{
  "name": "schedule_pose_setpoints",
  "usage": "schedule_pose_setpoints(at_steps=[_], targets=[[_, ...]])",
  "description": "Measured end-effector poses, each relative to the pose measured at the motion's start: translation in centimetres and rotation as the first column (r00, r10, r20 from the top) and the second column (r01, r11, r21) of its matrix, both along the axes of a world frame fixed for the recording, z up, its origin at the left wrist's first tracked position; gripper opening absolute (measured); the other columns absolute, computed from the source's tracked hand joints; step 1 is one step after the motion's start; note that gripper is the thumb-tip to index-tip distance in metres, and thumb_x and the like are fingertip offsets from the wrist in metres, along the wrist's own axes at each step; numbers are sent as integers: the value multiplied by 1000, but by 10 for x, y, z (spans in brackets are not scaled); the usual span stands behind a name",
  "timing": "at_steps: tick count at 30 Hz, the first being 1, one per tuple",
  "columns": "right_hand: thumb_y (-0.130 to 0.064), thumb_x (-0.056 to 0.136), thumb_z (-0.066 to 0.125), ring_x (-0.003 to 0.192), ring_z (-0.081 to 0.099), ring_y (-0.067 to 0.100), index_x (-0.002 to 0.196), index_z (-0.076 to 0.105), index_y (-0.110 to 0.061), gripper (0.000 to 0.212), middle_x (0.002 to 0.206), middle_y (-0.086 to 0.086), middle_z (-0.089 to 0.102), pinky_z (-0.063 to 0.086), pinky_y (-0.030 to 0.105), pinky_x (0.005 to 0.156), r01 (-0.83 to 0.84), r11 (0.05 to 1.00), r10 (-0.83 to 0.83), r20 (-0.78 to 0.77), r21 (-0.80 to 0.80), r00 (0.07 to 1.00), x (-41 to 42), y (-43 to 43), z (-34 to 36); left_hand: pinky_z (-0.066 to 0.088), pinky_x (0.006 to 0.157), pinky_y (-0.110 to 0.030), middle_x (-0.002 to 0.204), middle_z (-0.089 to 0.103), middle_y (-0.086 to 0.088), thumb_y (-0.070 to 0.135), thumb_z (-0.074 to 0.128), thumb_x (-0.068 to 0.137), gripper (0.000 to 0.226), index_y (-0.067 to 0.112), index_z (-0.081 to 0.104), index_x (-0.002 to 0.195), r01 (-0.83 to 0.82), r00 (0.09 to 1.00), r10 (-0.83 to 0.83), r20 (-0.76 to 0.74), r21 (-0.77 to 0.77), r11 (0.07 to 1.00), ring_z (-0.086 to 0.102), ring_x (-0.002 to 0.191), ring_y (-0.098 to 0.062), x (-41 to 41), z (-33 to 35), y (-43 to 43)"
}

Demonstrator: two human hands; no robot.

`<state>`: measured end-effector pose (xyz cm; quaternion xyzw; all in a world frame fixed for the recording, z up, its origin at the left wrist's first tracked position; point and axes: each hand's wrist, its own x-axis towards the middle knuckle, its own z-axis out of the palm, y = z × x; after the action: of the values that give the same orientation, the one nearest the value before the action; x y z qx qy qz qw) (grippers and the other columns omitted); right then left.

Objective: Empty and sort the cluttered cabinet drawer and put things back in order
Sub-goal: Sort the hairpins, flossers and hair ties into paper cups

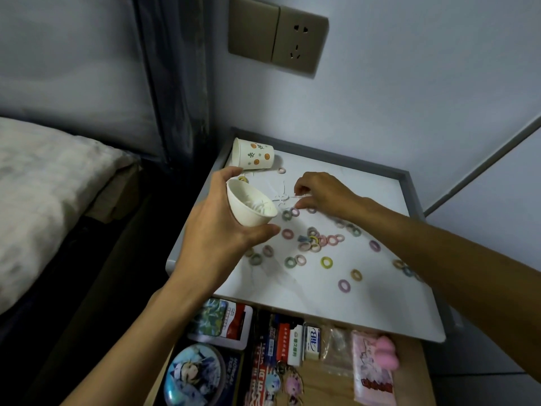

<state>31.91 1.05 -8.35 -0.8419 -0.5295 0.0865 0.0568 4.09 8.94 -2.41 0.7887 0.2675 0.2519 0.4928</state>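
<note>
Left hand (222,230) grips tilted cup (251,205), white bits inside. Right hand (322,194) pinching white strands (281,197) on bench (380,200), rings (316,240) scattered around. Drawer (409,367) open below, full of clutter.

A single wide-angle view rides on the person's head, tilted forward and down. It hangs close over the white cabinet top (380,200), at arm's reach, with the open drawer (408,376) along the bottom edge and the wall socket (301,39) up top.
</note>
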Motion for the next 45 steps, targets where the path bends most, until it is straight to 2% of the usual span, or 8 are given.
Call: schedule_pose_setpoints(at_steps=[13, 19, 24, 26, 31, 34, 38, 45], targets=[[-18, 95, 60, 79, 55, 20, 87, 57, -9, 13, 87, 3, 60, 44, 33, 69, -90, 982, 127, 224, -168, 966, -10, -25, 6, 60, 77, -42, 115, 60, 7, 29, 91, 62, 91, 30, 41, 137, -2, 1000, 2, 8, -14, 1000, 62, 98, -16, 1, 0, -2], [-16, 90, 67, 91, 62, 28, 107, 67, -9, 18, 102, 13, 69, 46, 32, 73, 156, 986, -148, 120, -66, 982, -16, -16, 5, 60, 77, -43, 117, 59, 7, 29, 91, 62, 92, 32, 40, 138, 3, 1000, -3, -2, -22, 1000, 63, 99, -17, 0, -2, -4], [7, 82, 62, 96, 63, 30, 87, 60, -4, 12, 103, 14, 67, 41, 30, 75, 261, 950, -175, 398, -173, 900, -41, -5, 0, 59, 80, -40, 116, 59, 8, 29, 91, 62, 91, 31, 40, 138, 3, 1000, -3, 1, -12, 1000, 63, 99, -16, 0, -2, -3], [7, 81, 64, 100, 60, 30, 96, 61, -3, 19, 107, 15, 63, 38, 30, 75, 265, 946, -164, 428, -187, 889, -44, -2, -3, 59, 80, -37, 116, 60, 7, 29, 91, 62, 91, 31, 40, 138, 6, 1000, -6, 0, -8, 1000, 63, 98, -15, 1, -3, -3], [-9, 95, 54, 103, 60, 33, 114, 58, -4, 19, 112, 17, 62, 46, 33, 78, 255, 963, -234, 201, -84, 951, -30, -1, 7, 57, 80, -33, 113, 59, 10, 28, 92, 62, 91, 31, 40, 137, 11, 1000, -11, -4, 15, 1000, 62, 98, -14, 0, -5, -1], [-15, 98, 52, 83, 66, 22, 100, 60, -15, 8, 91, 7, 70, 50, 29, 67, 286, 940, -259, -157, 187, 953, -32, 2, 42, 57, 78, -31, 110, 58, 13, 28, 92, 61, 91, 32, 41, 136, 11, 1000, -11, -6, 6, 1000, 62, 97, -12, 2, -5, 0], [-19, 96, 60, 62, 60, 3, 105, 70, -19, 13, 79, -8, 70, 48, 15, 60, -16, 969, 71, -215, 247, 974, -65, 7, 111, 56, 83, -40, 116, 59, 9, 31, 92, 59, 93, 36, 39, 136, 8, 1000, -8, -26, 21, 1000, 62, 102, -17, 5, -7, 0], [-22, 91, 65, 76, 64, 10, 95, 76, -16, 14, 83, -2, 73, 48, 25, 73, -482, 865, 472, -101, -138, 876, -122, 19, 143, 55, 78, -37, 103, 63, 12, 29, 91, 64, 98, 31, 33, 142, 25, 999, -21, -37, 114, 993, 63, 94, -12, 7, -6, -11]])
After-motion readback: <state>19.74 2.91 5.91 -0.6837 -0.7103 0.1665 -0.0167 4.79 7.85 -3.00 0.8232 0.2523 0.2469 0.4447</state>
